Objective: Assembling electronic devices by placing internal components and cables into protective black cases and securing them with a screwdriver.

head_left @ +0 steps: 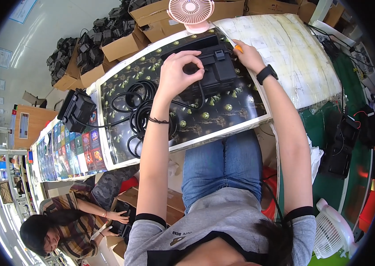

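A black plastic box-like device with a latch lies on the dark patterned mat. My left hand is over its left part, with thumb and forefinger bent together in a ring; what they pinch, if anything, is too small to make out. Just below those fingertips a black cable comes off the device and runs left into a loose coil. My right hand, beyond the device's right edge, is closed round an orange-handled tool, whose long thin metal part points away to the upper left.
A second black device stands at the mat's left, joined to a cable. A pink fan is at the table's far edge. Cartons hold piled black devices behind. A co-worker handles a black device at lower left.
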`<action>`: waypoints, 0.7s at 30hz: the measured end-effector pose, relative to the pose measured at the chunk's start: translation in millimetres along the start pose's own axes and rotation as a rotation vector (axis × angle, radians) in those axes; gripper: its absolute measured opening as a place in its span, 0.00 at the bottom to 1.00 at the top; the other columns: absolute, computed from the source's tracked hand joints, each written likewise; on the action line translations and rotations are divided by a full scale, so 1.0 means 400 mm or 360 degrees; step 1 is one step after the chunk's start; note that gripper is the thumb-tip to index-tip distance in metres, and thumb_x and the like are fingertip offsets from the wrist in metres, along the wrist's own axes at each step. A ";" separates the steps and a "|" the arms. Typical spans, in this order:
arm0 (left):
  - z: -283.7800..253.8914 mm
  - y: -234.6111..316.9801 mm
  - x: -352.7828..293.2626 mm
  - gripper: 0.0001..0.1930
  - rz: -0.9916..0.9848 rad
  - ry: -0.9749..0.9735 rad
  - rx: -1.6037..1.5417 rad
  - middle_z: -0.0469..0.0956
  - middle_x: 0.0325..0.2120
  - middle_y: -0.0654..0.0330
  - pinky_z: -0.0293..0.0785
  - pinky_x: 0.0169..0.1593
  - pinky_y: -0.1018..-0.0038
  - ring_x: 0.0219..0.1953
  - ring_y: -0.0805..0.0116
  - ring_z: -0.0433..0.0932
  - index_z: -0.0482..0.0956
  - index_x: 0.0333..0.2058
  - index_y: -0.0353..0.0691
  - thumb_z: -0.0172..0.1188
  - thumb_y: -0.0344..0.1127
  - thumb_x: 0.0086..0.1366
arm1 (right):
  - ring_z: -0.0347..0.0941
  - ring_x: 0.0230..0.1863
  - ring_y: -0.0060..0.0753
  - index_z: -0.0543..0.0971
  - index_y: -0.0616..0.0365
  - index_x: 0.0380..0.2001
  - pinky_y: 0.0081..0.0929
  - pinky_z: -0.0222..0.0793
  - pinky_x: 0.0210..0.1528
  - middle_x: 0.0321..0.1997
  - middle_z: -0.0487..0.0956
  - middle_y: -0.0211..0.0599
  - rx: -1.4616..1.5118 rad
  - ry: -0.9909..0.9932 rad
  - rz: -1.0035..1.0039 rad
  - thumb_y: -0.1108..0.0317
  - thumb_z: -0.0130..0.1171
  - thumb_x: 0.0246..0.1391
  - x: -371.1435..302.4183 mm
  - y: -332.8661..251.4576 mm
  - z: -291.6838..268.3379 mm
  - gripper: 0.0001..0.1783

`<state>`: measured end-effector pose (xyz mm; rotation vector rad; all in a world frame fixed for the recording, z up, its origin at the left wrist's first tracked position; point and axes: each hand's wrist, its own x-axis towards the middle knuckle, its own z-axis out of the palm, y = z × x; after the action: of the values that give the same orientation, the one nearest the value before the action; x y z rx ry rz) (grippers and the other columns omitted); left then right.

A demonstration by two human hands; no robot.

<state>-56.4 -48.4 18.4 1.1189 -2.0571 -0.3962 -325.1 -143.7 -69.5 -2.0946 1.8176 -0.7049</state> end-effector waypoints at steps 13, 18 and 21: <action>-0.045 -0.104 0.120 0.05 -0.0001 -0.0376 -0.0223 0.82 0.47 0.59 0.71 0.55 0.71 0.50 0.63 0.80 0.81 0.28 0.41 0.67 0.33 0.52 | 0.64 0.26 0.13 0.64 0.54 0.67 0.13 0.64 0.28 0.37 0.75 0.29 0.1269 -0.0352 0.0151 0.65 0.48 0.68 -0.225 -0.043 -0.193 0.25; -0.022 -0.048 0.083 0.23 -0.0034 -0.0244 0.0250 0.83 0.43 0.56 0.74 0.51 0.68 0.46 0.59 0.81 0.79 0.43 0.46 0.72 0.48 0.50 | 0.64 0.25 0.13 0.63 0.56 0.67 0.12 0.63 0.27 0.37 0.75 0.30 0.1483 -0.0347 0.0072 0.66 0.47 0.68 -0.317 -0.087 -0.242 0.26; -0.003 -0.034 0.066 0.26 -0.0115 -0.0177 0.0416 0.83 0.40 0.55 0.76 0.50 0.65 0.45 0.56 0.81 0.79 0.45 0.49 0.70 0.54 0.49 | 0.66 0.25 0.14 0.65 0.56 0.66 0.14 0.65 0.28 0.36 0.76 0.32 0.1482 -0.0281 -0.0066 0.68 0.48 0.67 -0.372 -0.119 -0.288 0.25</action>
<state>-56.7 -77.7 23.6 1.3561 -2.2170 -0.2327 -359.4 22.1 25.2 -1.4904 1.0259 -1.0653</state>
